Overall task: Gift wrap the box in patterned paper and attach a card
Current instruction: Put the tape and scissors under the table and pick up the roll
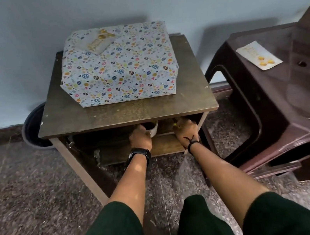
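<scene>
Now the wrapped box (119, 66) with its card (100, 41) sits on the bench (128, 111); below, the left hand (140, 138) grips a white roll (154, 130), the right hand's (186, 130) grasp unclear

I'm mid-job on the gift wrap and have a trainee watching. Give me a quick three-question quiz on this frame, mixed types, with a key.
1. True or false: the wrapped box already has a card on its top.
2. Where does the spare card lie? A) on the floor B) on the brown plastic chair C) under the table
3. Fill in: the left hand grips a white ____ under the tabletop.

Key: 1 true; 2 B; 3 roll, apparently tape. What the right hand holds cannot be told.
</scene>
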